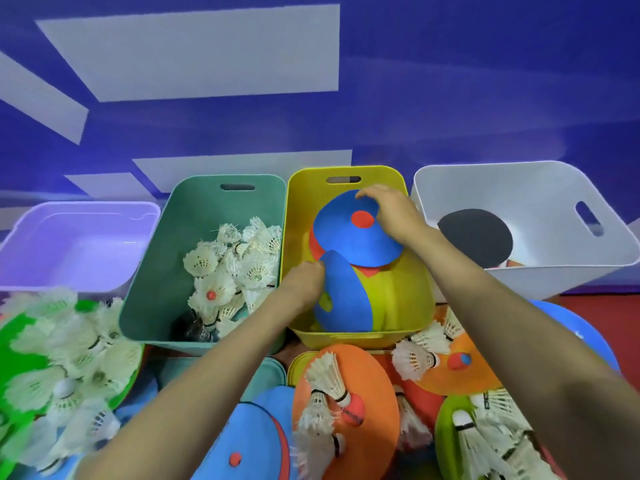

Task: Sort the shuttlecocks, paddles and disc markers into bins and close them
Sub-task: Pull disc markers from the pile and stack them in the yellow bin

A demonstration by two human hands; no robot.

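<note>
Four open bins stand in a row on a blue floor point(485, 98) with pale markings. From left to right they are a purple bin point(69, 237), a teal bin point(194, 209), a yellow bin point(298, 216) and a white bin point(519, 188). All are smooth plastic with rounded corners, and three show slot handles.

The teal and yellow walls touch along their length. A narrow gap separates yellow from white.

Both hands reach into the yellow bin.
- The right hand point(391, 213) grasps the far rim of a tilted blue disc point(346, 244), a shallow cone with a red centre. This disc spans nearly the full width of the bin, so little room is left at either wall.
- The left hand point(304, 282) has its fingers curled, pinching the left edge of a second blue disc point(346, 299). It stands on edge against the near wall, over red and yellow discs.

White feathered shuttlecocks point(221, 268) are heaped in the teal bin, with its far half bare. A round black paddle point(474, 237) leans inside the white bin.

Near the person the floor is crowded. An orange disc point(374, 393) and a green disc point(20, 344) carry loose shuttlecocks point(69, 358), close up against the bins' near walls.
</note>
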